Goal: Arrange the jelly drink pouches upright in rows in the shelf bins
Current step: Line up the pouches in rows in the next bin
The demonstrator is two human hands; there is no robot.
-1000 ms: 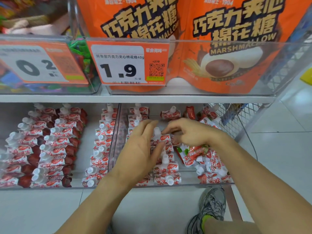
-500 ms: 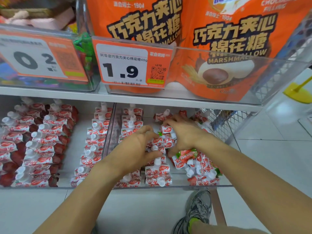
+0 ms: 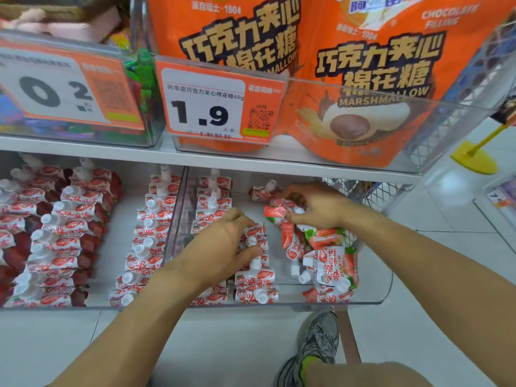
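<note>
Left hand [image 3: 223, 244] palm down, fingers curled, right hand [image 3: 315, 203] reaching forward, fingers pinching

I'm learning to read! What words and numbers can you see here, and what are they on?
"1.9": middle price tag.
"0 2": left price tag, partly blurred.
"巧克力夹心棉花糖", "MARSHMALLOW", "CHOCOLATE FILLING", "1904": right marshmallow bag.
"巧克力夹心" and "1904" again: left marshmallow bag.
"吸果冻": jelly drink pouches.
The QR codes and small tag print are too small to read.

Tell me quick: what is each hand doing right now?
Left hand: fingers curled on the upright row of white-and-red spouted jelly pouches, holding it.
Right hand: gripping a loose red-and-white jelly pouch above the jumbled pile.
</note>
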